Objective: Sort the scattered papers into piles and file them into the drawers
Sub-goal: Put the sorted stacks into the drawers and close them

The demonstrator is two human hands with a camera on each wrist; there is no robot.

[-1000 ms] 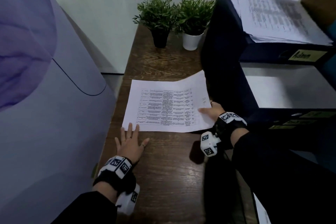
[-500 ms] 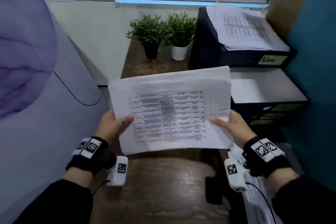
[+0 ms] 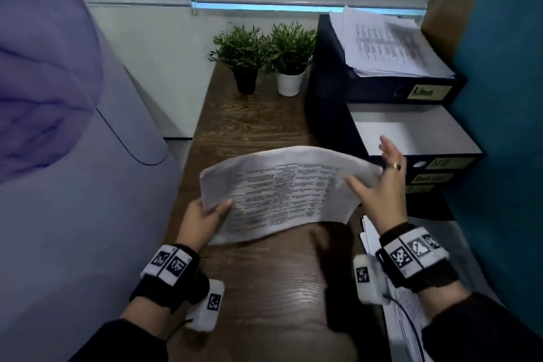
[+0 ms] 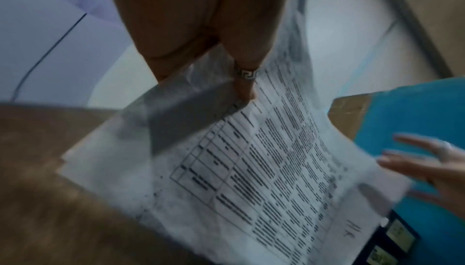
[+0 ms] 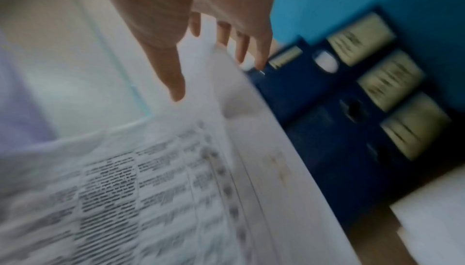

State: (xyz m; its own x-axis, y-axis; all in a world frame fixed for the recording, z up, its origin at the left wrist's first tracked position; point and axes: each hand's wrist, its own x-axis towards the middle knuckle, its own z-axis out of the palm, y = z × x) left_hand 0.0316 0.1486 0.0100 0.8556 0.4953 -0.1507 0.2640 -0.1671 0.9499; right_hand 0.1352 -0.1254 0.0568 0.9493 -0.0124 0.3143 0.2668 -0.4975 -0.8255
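A thin stack of printed sheets with a table [image 3: 282,194] [image 4: 264,179] [image 5: 156,189] hangs bowed above the wooden desk [image 3: 258,279]. My left hand [image 3: 205,214] [image 4: 226,54] pinches its left edge, thumb on top. My right hand [image 3: 379,182] [image 5: 216,36] is at the right edge with fingers spread and straight, thumb over the paper; it does not grip. To the right stands a dark blue drawer unit [image 3: 332,103]. Its second drawer [image 3: 411,138] is pulled out with white paper inside. More papers [image 3: 390,44] lie on the top drawer marked "Admin".
Two potted plants [image 3: 264,56] stand at the desk's far end. A large pale machine [image 3: 73,185] borders the desk on the left, a blue wall [image 3: 505,97] on the right. Further sheets [image 3: 405,308] lie low at the right under my right wrist.
The sheets were lifted off the desk with both hands. Now they are carried right toward the drawers, bowing, and my right hand has let go and spread its fingers.
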